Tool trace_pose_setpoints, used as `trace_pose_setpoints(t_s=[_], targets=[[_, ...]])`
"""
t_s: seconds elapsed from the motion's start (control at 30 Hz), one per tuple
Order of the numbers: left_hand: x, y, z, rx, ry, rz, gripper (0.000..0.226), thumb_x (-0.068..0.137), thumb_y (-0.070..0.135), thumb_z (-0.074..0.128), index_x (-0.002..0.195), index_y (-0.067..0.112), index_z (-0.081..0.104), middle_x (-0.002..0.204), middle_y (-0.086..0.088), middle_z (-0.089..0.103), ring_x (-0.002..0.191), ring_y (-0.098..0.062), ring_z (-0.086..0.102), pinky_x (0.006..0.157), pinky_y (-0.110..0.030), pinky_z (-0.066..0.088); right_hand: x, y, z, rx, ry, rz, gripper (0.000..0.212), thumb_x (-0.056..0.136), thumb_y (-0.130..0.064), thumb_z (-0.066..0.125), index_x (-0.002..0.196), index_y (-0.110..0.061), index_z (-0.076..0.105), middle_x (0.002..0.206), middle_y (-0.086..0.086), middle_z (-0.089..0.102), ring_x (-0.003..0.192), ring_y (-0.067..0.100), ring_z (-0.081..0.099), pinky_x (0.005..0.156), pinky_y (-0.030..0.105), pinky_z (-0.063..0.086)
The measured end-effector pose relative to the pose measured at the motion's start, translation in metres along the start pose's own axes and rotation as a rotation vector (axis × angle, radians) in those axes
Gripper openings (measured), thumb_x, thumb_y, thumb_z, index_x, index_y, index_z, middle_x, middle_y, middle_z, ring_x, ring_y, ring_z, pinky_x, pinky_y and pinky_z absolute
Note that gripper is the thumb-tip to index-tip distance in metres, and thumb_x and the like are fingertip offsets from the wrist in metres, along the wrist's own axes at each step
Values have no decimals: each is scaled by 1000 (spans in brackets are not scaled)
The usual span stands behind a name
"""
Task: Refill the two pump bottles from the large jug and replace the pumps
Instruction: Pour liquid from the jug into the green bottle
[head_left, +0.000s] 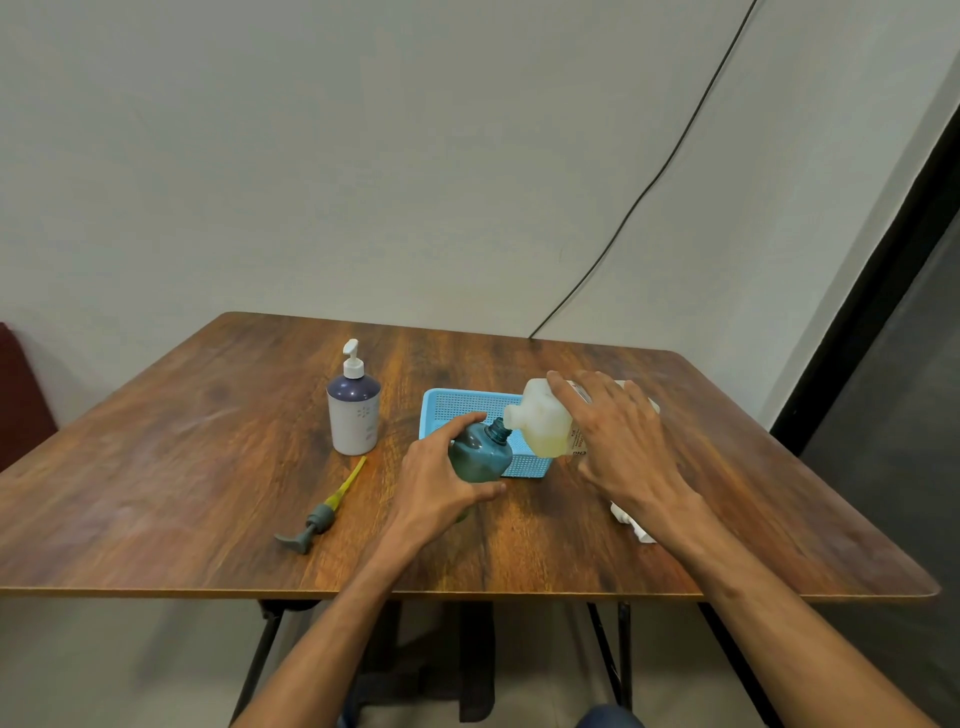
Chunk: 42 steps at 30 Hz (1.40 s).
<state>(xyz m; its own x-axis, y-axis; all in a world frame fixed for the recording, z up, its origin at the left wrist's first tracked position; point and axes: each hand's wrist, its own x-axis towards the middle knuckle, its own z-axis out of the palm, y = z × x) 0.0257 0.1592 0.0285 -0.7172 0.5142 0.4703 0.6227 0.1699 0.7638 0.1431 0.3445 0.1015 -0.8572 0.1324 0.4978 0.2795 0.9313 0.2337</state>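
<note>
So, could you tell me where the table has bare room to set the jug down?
Bare wood lies left of the white bottle and along the table near edge. It is crowded around the basket, teal bottle and jug.

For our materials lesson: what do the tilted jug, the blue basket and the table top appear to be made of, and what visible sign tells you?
Jug: translucent whitish plastic, apparently; yellowish liquid shows through its wall.
Blue basket: moulded plastic, probably; uniform light-blue colour with a fine perforated mesh.
Table top: wood-grain surface with a slight sheen; whether solid wood or laminate cannot be told.
</note>
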Motion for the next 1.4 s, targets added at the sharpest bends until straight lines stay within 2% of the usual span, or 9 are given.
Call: trace_pose_setpoints(t_s=[0.2, 0.5, 0.73, 1.0, 1.13, 1.23, 1.33, 1.4], targets=[[1, -2, 1, 6, 0, 2, 84, 61, 39, 92, 136, 31, 55, 131, 4, 62, 110, -6, 58, 91, -17, 49, 0, -1, -3, 1, 0, 3, 105, 47, -21, 96, 141, -17, 49, 128, 15, 61, 116, 39, 60, 94, 56, 50], [1, -3, 1, -6, 2, 6, 83, 62, 36, 92, 135, 30, 55, 131, 3, 62, 113, -7, 58, 96, -24, 53, 1, -3, -4, -4, -9, 14, 110, 44, -25, 98, 141, -19, 47, 127, 14, 62, 115, 38, 61, 93, 57, 50], [-2, -5, 2, -14, -6, -11, 82, 61, 34, 92, 134, 31, 56, 130, 4, 62, 110, -6, 58, 87, -8, 46, 0, -6, -7, 3, -51, 18, 104, 53, -22, 94, 144, -19, 45, 133, 14, 59, 122, 38, 57, 98, 58, 47], [-5, -7, 1, -27, -10, -27, 82, 62, 32, 92, 135, 29, 55, 131, 4, 61, 111, -6, 57, 88, -9, 45, 0, -11, -10, 12, -99, 21, 99, 64, -20, 89, 149, -20, 41, 143, 14, 52, 131, 38, 50, 106, 57, 40], [-6, -8, 1, -29, -14, -36, 83, 61, 31, 93, 135, 28, 55, 131, 4, 61, 112, -6, 58, 85, -5, 44, -2, -13, -11, 8, -120, 19, 100, 65, -18, 89, 151, -19, 38, 144, 15, 50, 133, 39, 48, 108, 58, 39], [-7, -9, 1, -28, -7, -36, 84, 60, 31, 93, 135, 28, 55, 132, 4, 61, 112, -8, 58, 90, -11, 48, -2, -13, -8, 12, -114, 19, 102, 57, -16, 92, 147, -17, 44, 137, 17, 56, 126, 40, 54, 102, 59, 44], [-8, -11, 1, -36, -2, -39, 84, 60, 32, 93, 135, 29, 56, 132, 2, 61, 114, -10, 58, 96, -26, 53, -2, -15, -8, 13, -118, 14, 100, 59, -14, 90, 147, -17, 44, 139, 17, 55, 127, 40, 54, 102, 58, 43], [-9, -11, 2, -40, 2, -43, 84, 60, 32, 93, 135, 30, 56, 132, 2, 61, 114, -10, 58, 98, -31, 54, -1, -16, -10, 16, -125, 16, 99, 61, -13, 88, 149, -18, 42, 141, 16, 53, 130, 39, 51, 105, 58, 41]])
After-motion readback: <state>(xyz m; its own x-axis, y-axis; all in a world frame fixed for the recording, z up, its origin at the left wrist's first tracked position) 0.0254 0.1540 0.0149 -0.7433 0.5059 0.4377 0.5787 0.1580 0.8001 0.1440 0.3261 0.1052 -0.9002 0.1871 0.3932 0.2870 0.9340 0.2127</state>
